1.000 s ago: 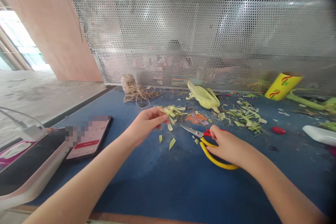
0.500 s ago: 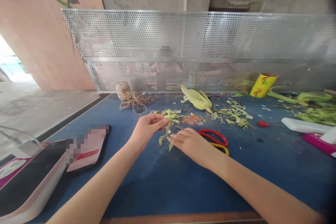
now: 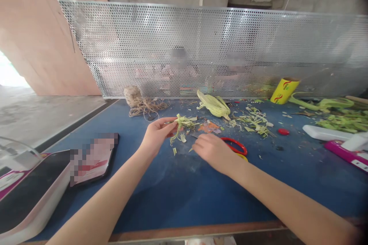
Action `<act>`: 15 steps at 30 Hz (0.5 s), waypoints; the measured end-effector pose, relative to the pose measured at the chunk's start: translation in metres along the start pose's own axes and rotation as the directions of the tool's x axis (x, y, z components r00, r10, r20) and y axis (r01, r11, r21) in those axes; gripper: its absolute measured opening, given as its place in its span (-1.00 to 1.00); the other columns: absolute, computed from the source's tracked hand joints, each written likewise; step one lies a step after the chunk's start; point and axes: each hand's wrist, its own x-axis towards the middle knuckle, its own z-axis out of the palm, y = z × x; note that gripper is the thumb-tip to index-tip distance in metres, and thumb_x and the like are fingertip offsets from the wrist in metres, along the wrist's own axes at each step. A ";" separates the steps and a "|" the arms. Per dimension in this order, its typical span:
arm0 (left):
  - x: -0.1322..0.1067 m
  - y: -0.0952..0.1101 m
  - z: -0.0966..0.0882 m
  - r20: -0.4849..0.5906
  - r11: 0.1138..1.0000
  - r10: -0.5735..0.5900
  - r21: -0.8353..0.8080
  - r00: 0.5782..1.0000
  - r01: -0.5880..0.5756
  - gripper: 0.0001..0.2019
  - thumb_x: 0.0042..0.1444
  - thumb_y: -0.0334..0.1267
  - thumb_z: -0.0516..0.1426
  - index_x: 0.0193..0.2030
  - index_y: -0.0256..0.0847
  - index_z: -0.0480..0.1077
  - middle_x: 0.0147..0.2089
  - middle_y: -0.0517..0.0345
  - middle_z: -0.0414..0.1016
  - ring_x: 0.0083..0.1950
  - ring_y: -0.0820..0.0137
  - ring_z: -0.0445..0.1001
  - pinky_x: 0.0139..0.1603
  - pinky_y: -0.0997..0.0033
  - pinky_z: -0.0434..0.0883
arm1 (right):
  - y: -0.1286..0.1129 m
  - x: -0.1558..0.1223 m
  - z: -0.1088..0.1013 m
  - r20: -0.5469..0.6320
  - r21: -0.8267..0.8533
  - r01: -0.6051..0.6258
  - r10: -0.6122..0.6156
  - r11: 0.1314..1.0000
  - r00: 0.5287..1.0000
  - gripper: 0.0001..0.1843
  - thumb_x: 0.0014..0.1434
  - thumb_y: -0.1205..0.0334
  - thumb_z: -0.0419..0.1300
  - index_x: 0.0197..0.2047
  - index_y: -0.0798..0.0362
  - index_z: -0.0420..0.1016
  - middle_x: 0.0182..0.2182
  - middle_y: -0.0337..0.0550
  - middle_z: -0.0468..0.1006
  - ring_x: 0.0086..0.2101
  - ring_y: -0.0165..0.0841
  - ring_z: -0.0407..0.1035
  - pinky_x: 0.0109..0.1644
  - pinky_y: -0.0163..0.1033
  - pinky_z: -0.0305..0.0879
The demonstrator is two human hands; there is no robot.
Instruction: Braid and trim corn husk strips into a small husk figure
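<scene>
Your left hand [image 3: 156, 134] pinches the husk strips [image 3: 184, 123] at its fingertips. Your right hand [image 3: 211, 152] rests palm-down, with the scissors [image 3: 237, 146] just beside it on its right; whether it grips anything cannot be determined. Pinch firmly, and bring loose scraps toward the left hand, clear of the scissors.

Frayed pale-green husk strips [image 3: 182, 123], slightly aloft

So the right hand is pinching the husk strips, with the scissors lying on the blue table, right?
Not quite: the head view shows the left hand pinching the husk strips, not the right. The scissors do lie on the blue table.
</scene>
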 end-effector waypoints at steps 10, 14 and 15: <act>-0.003 -0.001 0.004 -0.017 0.988 0.064 0.143 0.998 -0.061 -0.79 -0.19 -0.28 0.25 -0.33 -0.27 0.51 -0.50 0.17 0.54 -0.44 0.47 0.45 -0.41 0.52 0.35 | 0.085 -0.007 -0.026 -0.035 0.307 -0.688 0.730 0.658 0.682 -0.64 0.16 0.24 0.02 -0.01 0.19 0.38 -0.03 0.13 0.43 -0.07 -0.13 0.33 -0.08 -0.02 0.27; -0.006 -0.001 0.009 0.011 0.967 0.099 0.236 0.995 -0.099 -0.79 -0.16 -0.26 0.22 -0.32 -0.26 0.49 -0.50 0.16 0.55 -0.43 0.43 0.48 -0.40 0.49 0.38 | 0.035 0.013 -0.020 0.213 0.761 -0.493 0.555 0.422 0.804 -0.65 0.11 0.07 0.09 -0.08 0.04 0.43 -0.21 -0.11 0.55 -0.28 -0.36 0.45 -0.19 -0.24 0.38; -0.008 -0.002 0.011 0.020 0.957 0.109 0.267 0.994 -0.110 -0.79 -0.14 -0.25 0.21 -0.32 -0.25 0.48 -0.49 0.15 0.56 -0.41 0.41 0.50 -0.38 0.49 0.39 | 0.026 0.015 -0.018 0.200 0.791 -0.468 0.556 0.394 0.807 -0.65 0.10 0.08 0.11 -0.06 0.04 0.42 -0.22 -0.12 0.55 -0.28 -0.37 0.45 -0.20 -0.26 0.38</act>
